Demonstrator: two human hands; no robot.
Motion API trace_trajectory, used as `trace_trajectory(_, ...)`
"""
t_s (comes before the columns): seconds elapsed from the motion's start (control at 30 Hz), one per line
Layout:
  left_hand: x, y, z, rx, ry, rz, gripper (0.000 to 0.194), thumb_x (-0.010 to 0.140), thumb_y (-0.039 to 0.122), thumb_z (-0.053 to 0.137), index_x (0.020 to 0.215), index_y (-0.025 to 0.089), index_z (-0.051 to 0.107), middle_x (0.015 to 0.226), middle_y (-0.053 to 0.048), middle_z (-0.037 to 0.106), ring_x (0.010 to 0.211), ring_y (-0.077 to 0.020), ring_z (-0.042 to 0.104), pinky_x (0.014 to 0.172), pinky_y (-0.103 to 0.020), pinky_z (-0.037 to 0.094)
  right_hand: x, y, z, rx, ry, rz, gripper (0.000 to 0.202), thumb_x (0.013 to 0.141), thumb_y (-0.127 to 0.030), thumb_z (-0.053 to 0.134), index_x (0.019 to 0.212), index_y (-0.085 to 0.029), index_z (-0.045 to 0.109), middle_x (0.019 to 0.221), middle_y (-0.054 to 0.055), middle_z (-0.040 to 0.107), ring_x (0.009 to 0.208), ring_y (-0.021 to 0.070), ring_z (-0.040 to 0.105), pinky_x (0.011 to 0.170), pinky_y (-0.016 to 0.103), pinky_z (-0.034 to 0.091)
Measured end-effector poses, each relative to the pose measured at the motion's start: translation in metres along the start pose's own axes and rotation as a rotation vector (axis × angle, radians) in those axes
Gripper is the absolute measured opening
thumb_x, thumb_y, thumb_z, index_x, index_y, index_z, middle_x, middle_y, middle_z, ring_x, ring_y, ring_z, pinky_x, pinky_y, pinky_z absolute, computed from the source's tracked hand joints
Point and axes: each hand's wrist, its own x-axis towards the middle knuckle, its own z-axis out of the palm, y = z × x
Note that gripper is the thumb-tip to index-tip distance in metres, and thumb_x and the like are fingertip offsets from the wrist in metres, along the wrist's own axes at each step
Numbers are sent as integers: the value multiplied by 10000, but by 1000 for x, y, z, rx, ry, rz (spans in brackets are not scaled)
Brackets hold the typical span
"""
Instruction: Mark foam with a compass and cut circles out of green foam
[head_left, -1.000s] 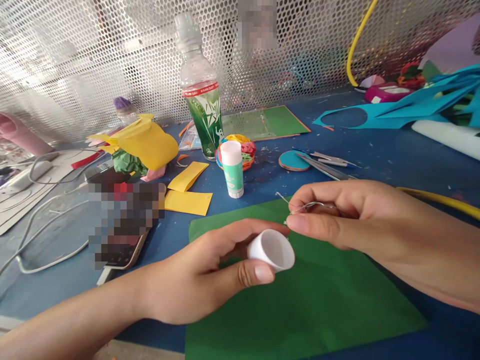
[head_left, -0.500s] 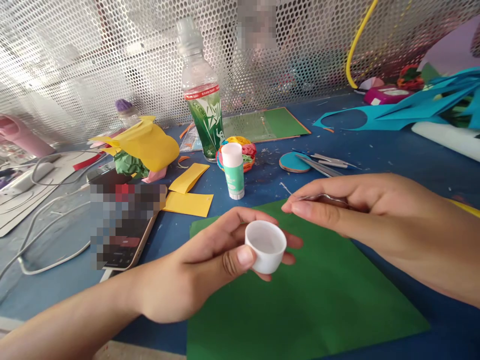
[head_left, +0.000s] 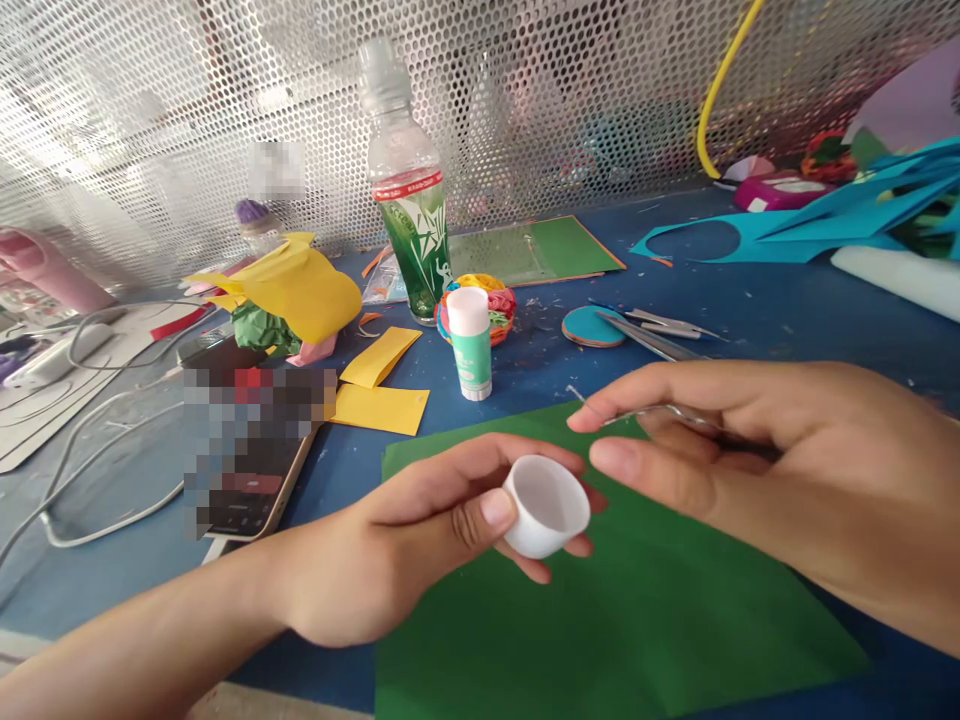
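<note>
A small round white plastic cap (head_left: pixel 546 505) is gripped between the thumb and fingers of my left hand (head_left: pixel 420 530), its open side tilted up and to the right. Over the green paper sheet (head_left: pixel 600 620), my right hand (head_left: pixel 712 440) holds a thin silvery metal tool (head_left: pixel 660 410). The tool's narrow tip points left past my index finger; the rest is partly hidden by my fingers, so its kind is unclear. My right thumb stands apart from the index fingertip, close to the cap but not touching it. A glue stick (head_left: pixel 471 345) stands upright behind the green sheet.
Behind are a green-labelled bottle (head_left: pixel 411 200), a multicoloured paper ball (head_left: pixel 499 305), a blue disc (head_left: pixel 592 325) and metal tools (head_left: pixel 652 335). On the left lie a phone (head_left: pixel 255 450), yellow paper strips (head_left: pixel 382 405) and cables (head_left: pixel 105 420). A perforated metal panel (head_left: pixel 562 120) borders the back.
My left hand has moved the cap slightly right and down, tipping its opening rightward. My right thumb has lowered away from the index finger while the metal tool stays in that hand.
</note>
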Motion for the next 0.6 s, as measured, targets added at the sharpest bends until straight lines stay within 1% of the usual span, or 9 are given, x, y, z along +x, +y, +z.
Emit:
trace_trajectory(0.13, 3, 2, 2, 11, 13, -49, 250, 925, 225, 439, 1132, 169, 569, 1002, -44, 577, 936, -117, 516, 861, -222, 409, -4, -1, 5, -100, -21, -90, 246, 737, -512, 601, 734, -280, 684, 403, -66, 259, 314, 73, 257, 267, 206, 165)
trace_trajectory(0.23, 7, 0, 5, -32, 16, -71, 204, 886, 204, 517, 1071, 182, 602, 920, -10, 587, 857, -91, 518, 808, -188, 414, -6, -1, 10, -195, -12, -158, 180, 717, -444, 639, 662, -275, 666, 389, -75, 242, 313, 64, 230, 283, 212, 131)
trace_trajectory(0.3, 10, -3, 6, -61, 14, -85, 190, 863, 189, 552, 1040, 185, 622, 862, 2, 598, 813, -85, 527, 789, -185, 416, -7, -2, 13, -253, 7, -195, 120, 705, -362, 654, 626, -271, 651, 380, -78, 282, 319, 63, 251, 305, 214, 161)
trace_trajectory(0.37, 12, -5, 7, -71, 11, -95, 198, 853, 198, 568, 1038, 184, 637, 833, 2, 612, 785, -88, 536, 778, -193, 421, -7, -3, 14, -300, 7, -232, 115, 711, -304, 636, 603, -264, 640, 387, -73, 367, 332, 66, 298, 336, 219, 209)
trace_trajectory(0.47, 12, -4, 7, -45, 15, -113, 216, 858, 238, 561, 1046, 178, 651, 862, -16, 639, 791, -102, 547, 775, -203, 421, -7, -4, 14, -349, -25, -270, 190, 762, -312, 566, 598, -256, 643, 429, -51, 488, 352, 82, 362, 369, 239, 246)
trace_trajectory(0.6, 11, 0, 4, -19, 0, -122, 243, 880, 263, 526, 1059, 162, 655, 911, -44, 653, 841, -115, 561, 812, -209, 419, -9, -2, 13, -364, -45, -285, 242, 801, -337, 507, 631, -277, 667, 475, -36, 570, 362, 105, 422, 378, 255, 276)
